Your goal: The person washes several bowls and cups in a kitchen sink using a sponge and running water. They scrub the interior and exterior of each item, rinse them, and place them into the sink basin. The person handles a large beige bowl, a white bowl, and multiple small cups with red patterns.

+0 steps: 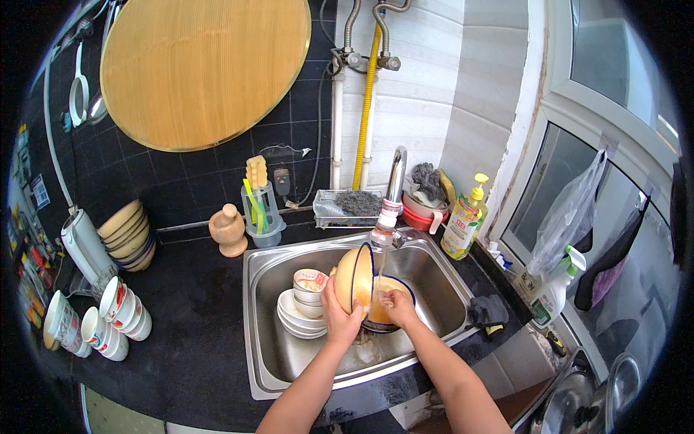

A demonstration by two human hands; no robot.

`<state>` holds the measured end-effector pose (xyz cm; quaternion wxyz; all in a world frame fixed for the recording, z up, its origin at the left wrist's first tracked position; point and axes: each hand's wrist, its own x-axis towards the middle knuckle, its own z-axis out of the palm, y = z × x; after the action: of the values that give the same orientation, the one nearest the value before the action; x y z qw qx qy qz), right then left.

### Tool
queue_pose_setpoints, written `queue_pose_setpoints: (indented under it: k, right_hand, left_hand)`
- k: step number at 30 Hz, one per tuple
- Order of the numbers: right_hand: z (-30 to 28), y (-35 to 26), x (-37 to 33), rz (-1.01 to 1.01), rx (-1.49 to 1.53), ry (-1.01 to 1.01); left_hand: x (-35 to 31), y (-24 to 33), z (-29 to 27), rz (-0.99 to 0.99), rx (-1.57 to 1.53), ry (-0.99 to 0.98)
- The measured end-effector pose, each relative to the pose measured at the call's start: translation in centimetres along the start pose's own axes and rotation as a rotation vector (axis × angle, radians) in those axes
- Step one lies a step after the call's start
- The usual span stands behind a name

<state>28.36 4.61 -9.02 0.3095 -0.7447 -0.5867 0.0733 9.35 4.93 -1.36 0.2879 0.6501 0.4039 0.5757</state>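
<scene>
My left hand is closed on a cream-yellow bowl with a dark blue rim, tipped on its side over the sink. Water runs down from the faucet beside the tilted bowl. Just right of it, my right hand has its fingers curled in the stream; what they hold, if anything, is hidden. Below that hand sits a second yellow bowl with a blue rim, partly covered. Small white bowls and stacked white dishes stand in the sink's left part.
Left on the black counter are stacked paper cups, yellow bowls, a wooden mortar and a utensil holder. Behind the sink stands a wire rack. A soap bottle and a spray bottle are at right.
</scene>
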Motion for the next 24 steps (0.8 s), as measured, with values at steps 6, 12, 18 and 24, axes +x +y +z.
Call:
queue_pose_setpoints:
  k: [6, 12, 18, 24]
  right_hand:
    - [0.3, -0.7, 0.2, 0.084, 0.513, -0.05]
    - [-0.4, -1.4, 1.2, 0.105, 1.025, -0.01]
    - [-2.4, -1.6, 0.6, 0.382, 1.026, -0.053]
    - [-2.2, -1.2, 0.2, 0.608, 0.948, -0.201]
  left_hand:
    - [-0.1, -1.0, 0.7, 0.027, -0.039, 0.018]
    - [0.1, -3.9, 0.8, -0.666, -0.843, -0.153]
    - [0.4, -2.9, 0.7, -0.894, -0.927, -0.313]
    - [-0.5, -4.5, 1.8, -0.481, -0.604, -0.212]
